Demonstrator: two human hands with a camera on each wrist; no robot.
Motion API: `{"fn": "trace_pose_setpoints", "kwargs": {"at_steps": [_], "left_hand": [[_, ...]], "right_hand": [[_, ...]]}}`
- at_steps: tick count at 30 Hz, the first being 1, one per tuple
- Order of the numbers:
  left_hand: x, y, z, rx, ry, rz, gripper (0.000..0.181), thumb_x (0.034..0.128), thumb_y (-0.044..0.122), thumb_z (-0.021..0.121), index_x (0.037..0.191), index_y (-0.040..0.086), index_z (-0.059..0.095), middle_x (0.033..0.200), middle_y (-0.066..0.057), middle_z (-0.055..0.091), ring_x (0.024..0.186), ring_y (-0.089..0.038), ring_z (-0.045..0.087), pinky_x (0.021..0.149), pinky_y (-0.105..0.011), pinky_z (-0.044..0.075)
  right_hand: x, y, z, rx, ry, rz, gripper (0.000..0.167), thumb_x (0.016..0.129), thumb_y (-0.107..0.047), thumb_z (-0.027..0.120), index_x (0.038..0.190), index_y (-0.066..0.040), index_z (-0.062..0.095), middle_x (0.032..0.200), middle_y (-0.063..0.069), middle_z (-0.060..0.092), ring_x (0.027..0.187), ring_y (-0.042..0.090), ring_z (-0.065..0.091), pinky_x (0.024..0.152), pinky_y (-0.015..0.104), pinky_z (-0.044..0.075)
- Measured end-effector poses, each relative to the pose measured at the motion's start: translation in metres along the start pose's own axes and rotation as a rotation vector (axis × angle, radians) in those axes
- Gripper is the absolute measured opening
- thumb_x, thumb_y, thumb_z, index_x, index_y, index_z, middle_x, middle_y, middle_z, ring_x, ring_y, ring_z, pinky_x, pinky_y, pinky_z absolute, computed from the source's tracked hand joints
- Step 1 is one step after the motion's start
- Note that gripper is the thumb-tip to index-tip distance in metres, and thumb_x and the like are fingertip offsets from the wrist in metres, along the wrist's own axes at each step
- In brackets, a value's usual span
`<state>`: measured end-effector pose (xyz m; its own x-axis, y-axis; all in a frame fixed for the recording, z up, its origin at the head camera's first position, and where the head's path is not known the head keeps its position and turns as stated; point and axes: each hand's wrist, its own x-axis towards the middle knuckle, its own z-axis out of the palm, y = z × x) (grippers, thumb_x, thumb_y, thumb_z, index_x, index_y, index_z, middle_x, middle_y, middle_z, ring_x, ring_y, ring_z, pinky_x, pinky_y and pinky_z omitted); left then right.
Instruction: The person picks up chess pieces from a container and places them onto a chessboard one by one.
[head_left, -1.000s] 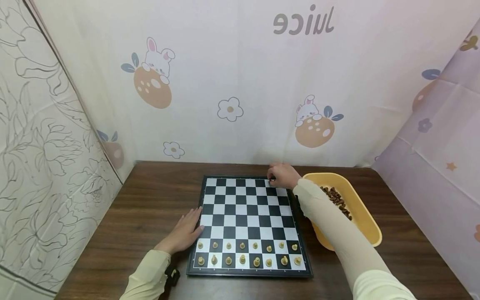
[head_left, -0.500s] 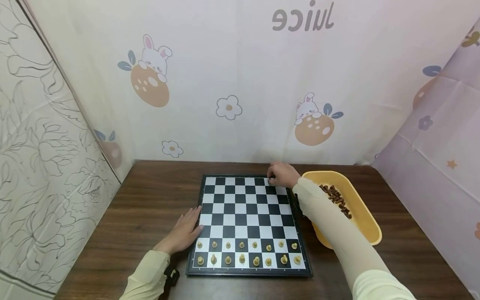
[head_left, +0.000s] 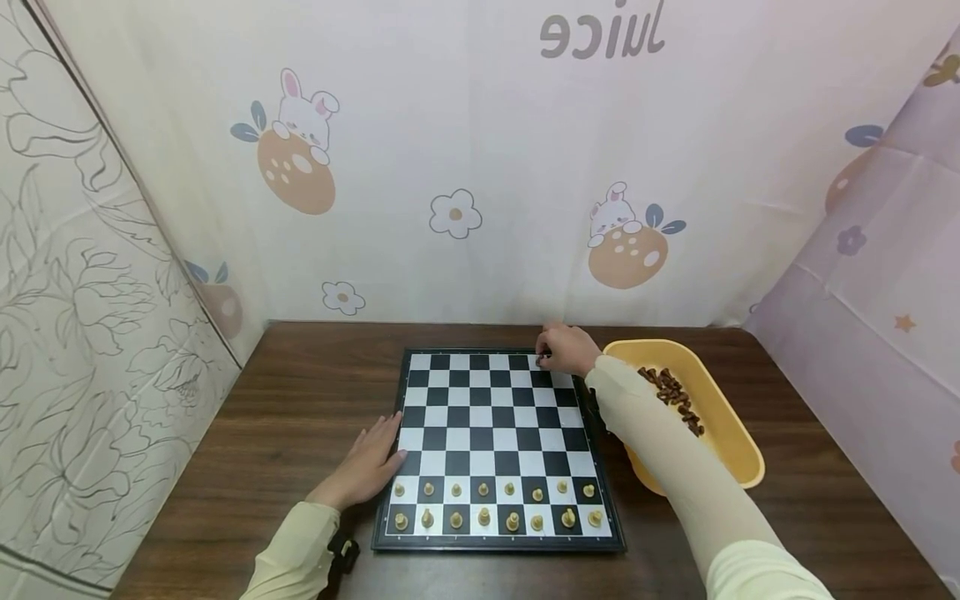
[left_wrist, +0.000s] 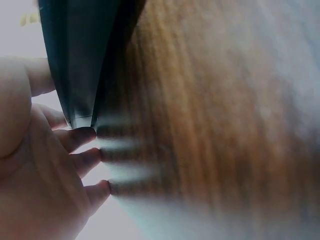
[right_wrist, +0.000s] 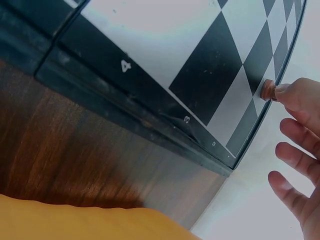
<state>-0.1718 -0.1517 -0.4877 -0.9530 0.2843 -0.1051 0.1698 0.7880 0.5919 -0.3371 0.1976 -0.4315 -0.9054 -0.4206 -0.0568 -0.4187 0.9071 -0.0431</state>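
A black-and-white chessboard (head_left: 481,417) lies on the table, with two rows of gold chess pieces (head_left: 484,516) along its near side. My left hand (head_left: 365,465) rests against the board's left edge, fingers extended; the left wrist view shows its fingertips touching the table by the black rim (left_wrist: 82,65). At the far right of the board, my right hand (head_left: 570,350) pinches a brown chess piece (right_wrist: 268,90) between thumb and finger. That piece stands at a square in the far row, near the corner. Its kind is mostly hidden by the fingers.
A yellow tray (head_left: 731,433) stands right of the board, beneath my right forearm, with several brown chess pieces (head_left: 671,396) in it. Behind the wooden table (head_left: 322,383) hangs a printed curtain (head_left: 465,275).
The head view has tilted slightly, so the curtain prints sit a little higher. Both hands stay in nearly the same places on the board.
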Motion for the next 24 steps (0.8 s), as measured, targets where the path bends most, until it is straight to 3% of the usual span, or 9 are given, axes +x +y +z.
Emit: {"fn": "trace_pose_setpoints", "kwargs": {"at_steps": [13, 24], "left_hand": [[0.000, 0.001, 0.000, -0.008, 0.006, 0.004, 0.062, 0.0983, 0.024, 0.050, 0.149, 0.000, 0.024, 0.152, -0.022, 0.028, 0.142, -0.038, 0.016, 0.113, -0.056, 0.008], [-0.001, 0.001, 0.000, -0.006, 0.004, 0.000, 0.063, 0.0984, 0.024, 0.050, 0.150, 0.000, 0.024, 0.152, -0.021, 0.027, 0.142, -0.037, 0.014, 0.113, -0.055, 0.008]], "right_hand": [[-0.003, 0.004, -0.006, 0.004, 0.000, -0.011, 0.019, 0.079, -0.019, 0.076, 0.096, -0.011, 0.073, 0.096, 0.004, 0.063, 0.083, 0.019, 0.056, 0.075, 0.036, 0.050], [-0.015, 0.013, -0.023, -0.001, 0.014, -0.010, 0.028, 0.077, -0.016, 0.076, 0.104, -0.009, 0.072, 0.097, 0.004, 0.062, 0.086, 0.020, 0.059, 0.077, 0.037, 0.051]]}}
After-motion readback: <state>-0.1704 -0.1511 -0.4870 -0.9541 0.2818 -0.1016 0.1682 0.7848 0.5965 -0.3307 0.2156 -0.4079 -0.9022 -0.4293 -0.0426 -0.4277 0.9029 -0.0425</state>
